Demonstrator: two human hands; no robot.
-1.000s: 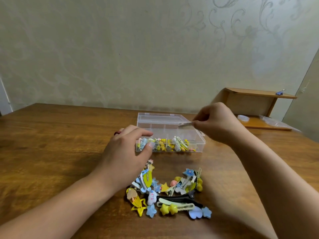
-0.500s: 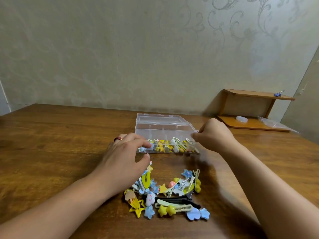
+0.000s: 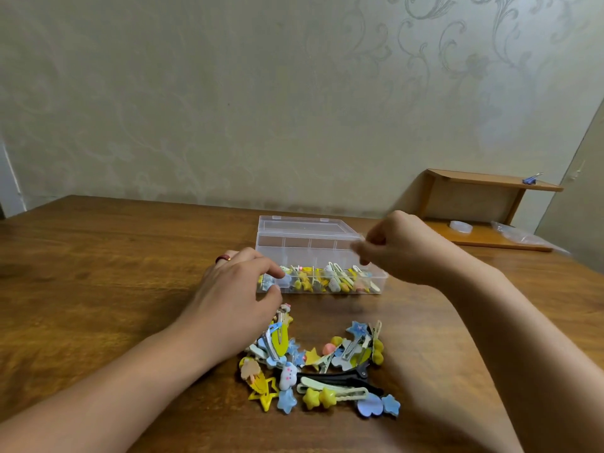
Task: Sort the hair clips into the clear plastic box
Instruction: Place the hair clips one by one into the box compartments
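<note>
The clear plastic box [image 3: 322, 256] sits at the middle of the wooden worktop [image 3: 98, 273], its lid laid back at twelve o'clock so the divided compartments face up. The front row, nearest the person, already carries sorted clips [image 3: 327, 279] in yellow, white and blue; the back row looks bare. At six o'clock from the box lies the loose pile of hair clips [image 3: 320, 364] waiting to be sorted, apart from the box and close in front of the person, probably so either hand can pick from it without reaching far.

The left hand [image 3: 235, 289] rests against the box's front left corner at about nine o'clock, fingers curved over the rim and thumb at the front wall. This looks like a steadying hold, to keep the light box from sliding while the other hand works; its grip is half-closed round the corner, not pinching any clip.

The right hand [image 3: 402, 246] hovers over the box's right end at three o'clock, fingers curled tight and fingertips [image 3: 358, 248] drawn together (motion blur smears them). Whether that pinched grip holds a clip cannot be told.
</note>
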